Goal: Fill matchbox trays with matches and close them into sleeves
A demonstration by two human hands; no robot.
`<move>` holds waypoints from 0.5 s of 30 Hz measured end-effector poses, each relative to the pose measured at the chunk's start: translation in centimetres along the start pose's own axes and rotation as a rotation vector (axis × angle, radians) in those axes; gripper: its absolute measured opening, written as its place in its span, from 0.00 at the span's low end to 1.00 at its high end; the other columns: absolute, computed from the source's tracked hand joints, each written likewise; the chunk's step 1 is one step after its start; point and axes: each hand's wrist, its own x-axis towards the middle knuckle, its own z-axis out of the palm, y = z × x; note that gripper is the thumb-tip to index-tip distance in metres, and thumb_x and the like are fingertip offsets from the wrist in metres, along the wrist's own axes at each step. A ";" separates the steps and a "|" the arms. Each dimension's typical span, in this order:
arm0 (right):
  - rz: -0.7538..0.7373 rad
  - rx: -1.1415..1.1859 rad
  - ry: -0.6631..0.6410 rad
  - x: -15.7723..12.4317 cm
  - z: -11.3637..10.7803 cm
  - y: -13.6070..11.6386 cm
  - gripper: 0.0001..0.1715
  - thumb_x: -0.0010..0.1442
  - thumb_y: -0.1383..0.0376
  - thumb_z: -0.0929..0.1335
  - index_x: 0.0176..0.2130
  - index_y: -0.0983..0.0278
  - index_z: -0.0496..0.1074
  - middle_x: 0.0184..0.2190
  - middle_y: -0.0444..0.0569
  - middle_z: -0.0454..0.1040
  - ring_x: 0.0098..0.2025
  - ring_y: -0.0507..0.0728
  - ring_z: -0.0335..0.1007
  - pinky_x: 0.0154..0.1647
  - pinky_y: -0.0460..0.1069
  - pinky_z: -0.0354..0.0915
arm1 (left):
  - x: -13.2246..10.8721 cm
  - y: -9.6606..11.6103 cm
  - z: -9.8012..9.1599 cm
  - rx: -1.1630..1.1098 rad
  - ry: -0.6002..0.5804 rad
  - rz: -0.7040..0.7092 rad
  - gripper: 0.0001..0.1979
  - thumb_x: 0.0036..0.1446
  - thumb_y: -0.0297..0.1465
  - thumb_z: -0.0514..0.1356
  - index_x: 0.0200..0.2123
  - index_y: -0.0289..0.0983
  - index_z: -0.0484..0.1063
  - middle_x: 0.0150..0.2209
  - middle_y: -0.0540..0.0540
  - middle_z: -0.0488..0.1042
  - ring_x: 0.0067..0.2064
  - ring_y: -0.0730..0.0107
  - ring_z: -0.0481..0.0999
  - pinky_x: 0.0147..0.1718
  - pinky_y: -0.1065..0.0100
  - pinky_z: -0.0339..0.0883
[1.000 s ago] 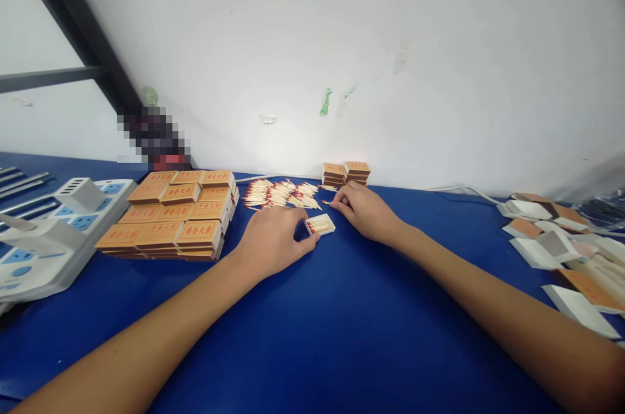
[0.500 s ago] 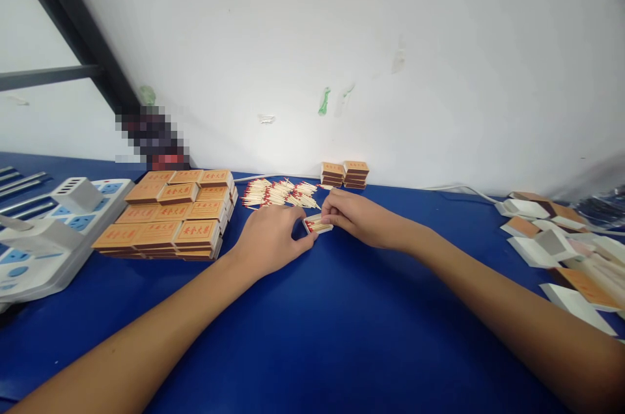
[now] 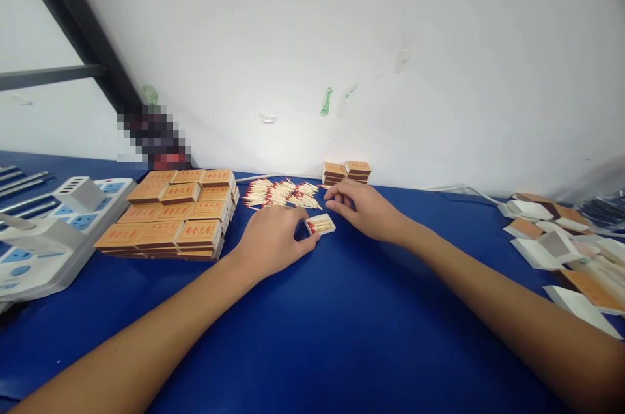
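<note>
A white matchbox tray (image 3: 330,230) with red-tipped matches (image 3: 319,224) in it rests on the blue table. My left hand (image 3: 273,232) grips the tray's left end between thumb and fingers. Up and to the right of the tray, my right hand (image 3: 359,207) hovers with thumb and forefinger slightly apart; I see nothing between them. Behind the tray lies a loose pile of matches (image 3: 278,193), its near edge partly hidden by my left hand. Two short stacks of orange matchboxes (image 3: 358,168) stand against the wall, just beyond my right hand.
Many matchboxes (image 3: 168,210) are stacked at the left, beside a white power strip (image 3: 63,271) with plugs. On the right lie empty trays and sleeves (image 3: 556,248) in a heap. A white cable (image 3: 463,189) runs along the wall (image 3: 303,30).
My right hand has lifted off the tray and moved up and right, its fingers parting. More of the matches in the tray now show. My left hand keeps its grip.
</note>
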 end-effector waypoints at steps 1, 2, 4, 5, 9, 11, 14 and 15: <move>0.006 -0.058 0.035 0.0 0.2 0.6 0.15 0.70 0.61 0.66 0.51 0.62 0.77 0.40 0.53 0.75 0.40 0.60 0.71 0.44 0.56 0.67 | 0.0 0.0 0.0 -0.001 0.003 0.005 0.15 0.63 0.44 0.63 0.42 0.41 0.81 0.31 0.47 0.80 0.33 0.60 0.79 0.31 0.65 0.64; 0.006 -0.116 0.055 0.0 0.4 1.3 0.18 0.71 0.61 0.65 0.55 0.63 0.76 0.42 0.55 0.74 0.43 0.62 0.71 0.48 0.58 0.67 | 0.0 0.0 0.0 0.000 0.004 0.008 0.15 0.63 0.45 0.63 0.42 0.41 0.81 0.31 0.46 0.80 0.33 0.60 0.79 0.31 0.65 0.64; -0.004 -0.207 0.065 0.0 0.9 2.5 0.22 0.72 0.61 0.64 0.60 0.63 0.75 0.45 0.58 0.73 0.49 0.66 0.69 0.53 0.61 0.66 | 0.0 0.0 0.1 0.001 0.009 0.006 0.16 0.63 0.45 0.63 0.44 0.41 0.81 0.31 0.46 0.80 0.33 0.60 0.79 0.32 0.64 0.65; -0.009 -0.235 0.067 0.0 1.1 2.9 0.23 0.72 0.60 0.63 0.61 0.63 0.75 0.45 0.59 0.72 0.51 0.67 0.68 0.55 0.63 0.66 | 0.0 -0.1 0.1 0.001 0.010 0.003 0.16 0.63 0.45 0.63 0.45 0.41 0.81 0.31 0.46 0.80 0.34 0.60 0.79 0.32 0.64 0.65; -0.026 -0.254 0.083 -0.1 1.6 3.4 0.23 0.73 0.58 0.62 0.60 0.63 0.75 0.46 0.59 0.70 0.51 0.67 0.67 0.56 0.64 0.66 | 0.0 -0.1 0.1 0.008 -0.002 -0.003 0.16 0.63 0.45 0.62 0.44 0.41 0.81 0.32 0.46 0.81 0.34 0.60 0.80 0.32 0.65 0.66; -0.019 -0.233 0.093 -0.1 1.6 3.3 0.20 0.73 0.59 0.63 0.57 0.62 0.76 0.45 0.58 0.70 0.50 0.67 0.67 0.56 0.63 0.66 | 0.0 -0.1 0.1 0.009 -0.006 -0.004 0.16 0.63 0.45 0.62 0.43 0.41 0.81 0.32 0.46 0.81 0.34 0.60 0.80 0.31 0.65 0.65; 0.009 -0.195 0.119 -0.1 1.5 3.2 0.13 0.71 0.61 0.65 0.49 0.62 0.76 0.44 0.56 0.71 0.50 0.65 0.68 0.54 0.61 0.67 | 0.0 -0.1 0.1 0.007 0.003 0.000 0.16 0.63 0.45 0.63 0.43 0.41 0.81 0.32 0.46 0.81 0.34 0.60 0.79 0.30 0.65 0.63; 0.019 -0.183 0.126 0.0 1.5 3.2 0.11 0.71 0.62 0.65 0.46 0.62 0.76 0.43 0.56 0.71 0.49 0.65 0.68 0.53 0.60 0.67 | 0.0 -0.1 0.1 0.006 0.005 0.003 0.15 0.63 0.45 0.63 0.43 0.41 0.81 0.31 0.46 0.80 0.34 0.60 0.79 0.30 0.65 0.62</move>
